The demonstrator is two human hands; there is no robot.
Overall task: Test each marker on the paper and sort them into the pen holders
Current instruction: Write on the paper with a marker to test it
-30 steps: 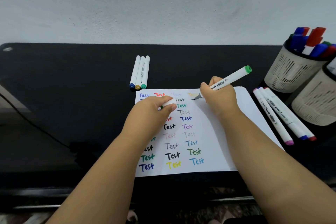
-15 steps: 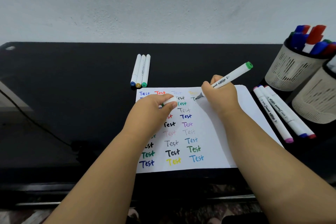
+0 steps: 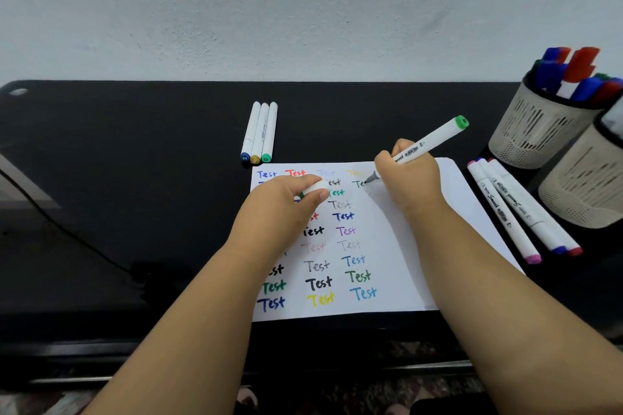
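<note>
A white sheet of paper [image 3: 414, 259] covered with coloured "Test" words lies on the black table [image 3: 135, 162]. My right hand [image 3: 409, 178] grips a white marker with a green end [image 3: 435, 140], its tip touching the paper at fresh green letters "Te". My left hand [image 3: 283, 209] rests on the paper and pinches the marker's white cap [image 3: 312, 190]. Three markers [image 3: 260, 133] lie side by side beyond the paper. Three more markers [image 3: 519, 212] lie to the right of it. Two beige mesh pen holders [image 3: 536, 131] [image 3: 583, 185] stand at the far right; the rear one holds several markers.
A black cable [image 3: 60, 229] runs across the table's left side. A pale wall [image 3: 303, 10] rises behind the table. The table's front edge [image 3: 202, 377] is near my forearms.
The marker tip has moved slightly right along the paper, adding green letters in the second row. My left hand has stayed on the paper with the cap.
</note>
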